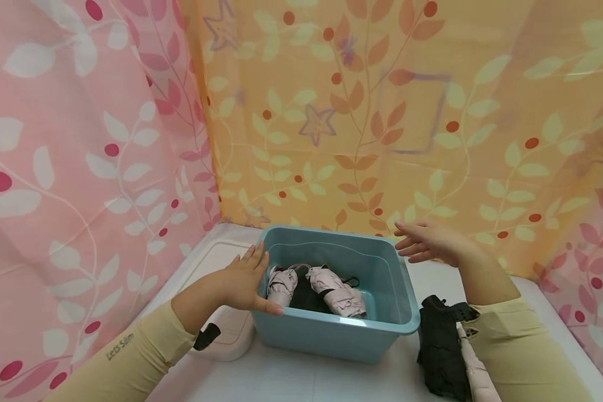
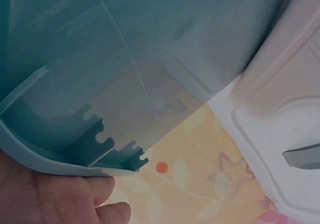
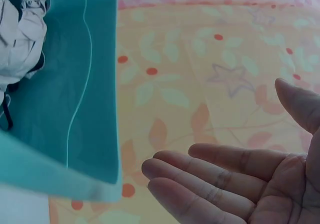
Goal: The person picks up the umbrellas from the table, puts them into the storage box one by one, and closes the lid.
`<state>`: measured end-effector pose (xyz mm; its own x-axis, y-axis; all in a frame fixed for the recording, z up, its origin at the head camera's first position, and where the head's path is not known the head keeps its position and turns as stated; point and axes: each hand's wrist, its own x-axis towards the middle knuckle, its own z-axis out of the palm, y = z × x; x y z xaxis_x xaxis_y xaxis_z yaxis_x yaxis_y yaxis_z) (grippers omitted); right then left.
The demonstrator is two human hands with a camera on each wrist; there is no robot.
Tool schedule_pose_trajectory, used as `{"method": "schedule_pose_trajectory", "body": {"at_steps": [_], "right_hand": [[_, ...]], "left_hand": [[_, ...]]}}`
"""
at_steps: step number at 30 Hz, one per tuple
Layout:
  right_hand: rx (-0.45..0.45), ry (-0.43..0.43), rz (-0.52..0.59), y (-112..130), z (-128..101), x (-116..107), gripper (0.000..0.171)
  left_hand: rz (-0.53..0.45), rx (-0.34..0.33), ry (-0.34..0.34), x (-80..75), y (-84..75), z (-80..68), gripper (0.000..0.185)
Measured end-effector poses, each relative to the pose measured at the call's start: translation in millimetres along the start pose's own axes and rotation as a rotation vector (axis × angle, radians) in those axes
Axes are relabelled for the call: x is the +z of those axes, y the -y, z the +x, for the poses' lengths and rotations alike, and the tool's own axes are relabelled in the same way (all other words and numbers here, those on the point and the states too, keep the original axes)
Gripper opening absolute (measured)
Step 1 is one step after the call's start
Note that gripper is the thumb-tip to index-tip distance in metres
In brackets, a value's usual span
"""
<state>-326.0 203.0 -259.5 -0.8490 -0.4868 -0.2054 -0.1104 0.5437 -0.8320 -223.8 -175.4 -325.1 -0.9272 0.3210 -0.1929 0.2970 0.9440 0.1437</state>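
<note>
A light blue plastic bin (image 1: 331, 329) stands on a white table (image 1: 291, 379). Inside lie two folded pink umbrellas (image 1: 339, 293) (image 1: 281, 285) with a black one (image 1: 306, 298) between them. My left hand (image 1: 246, 282) lies flat against the bin's left wall, fingers straight and thumb at the front corner. In the left wrist view the hand (image 2: 50, 199) sits just under the bin's rim (image 2: 65, 166). My right hand (image 1: 424, 241) hovers open by the bin's far right corner, fingers spread and palm facing the bin (image 3: 75, 109), apparently not touching it; it (image 3: 235, 179) holds nothing.
A folded black umbrella (image 1: 439, 349) and a pink one (image 1: 474, 371) lie on the table right of the bin, beside my right forearm. A white lid (image 1: 226, 335) lies left of the bin. Leaf-patterned curtains (image 1: 362, 123) close in the back and both sides.
</note>
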Motion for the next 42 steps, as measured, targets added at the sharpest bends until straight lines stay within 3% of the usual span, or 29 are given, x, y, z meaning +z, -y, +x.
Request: {"method": "schedule_pose_trajectory", "body": {"at_steps": [12,22,29,35,42], "right_hand": [[0.013,-0.032,-0.041,-30,-47,-33,0.067],[0.09,-0.073,-0.009,-76,-77,-51,0.067],[0.108,-0.011,0.061,-116,-94,-60,0.064],[0.169,0.023,0.151,-163,-105,-57,0.064],[0.307,0.038,0.139,-208,-106,-37,0.054]], "left_hand": [[0.006,-0.009,-0.001,-0.7,4.0,-1.2,0.128],[-0.003,-0.004,-0.015,0.0,2.9,-2.0,0.128],[-0.011,-0.001,-0.019,0.1,2.3,-1.0,0.128],[-0.018,0.002,-0.011,0.3,1.8,-1.0,0.128],[-0.026,0.004,-0.012,0.6,0.9,-2.4,0.128]]}}
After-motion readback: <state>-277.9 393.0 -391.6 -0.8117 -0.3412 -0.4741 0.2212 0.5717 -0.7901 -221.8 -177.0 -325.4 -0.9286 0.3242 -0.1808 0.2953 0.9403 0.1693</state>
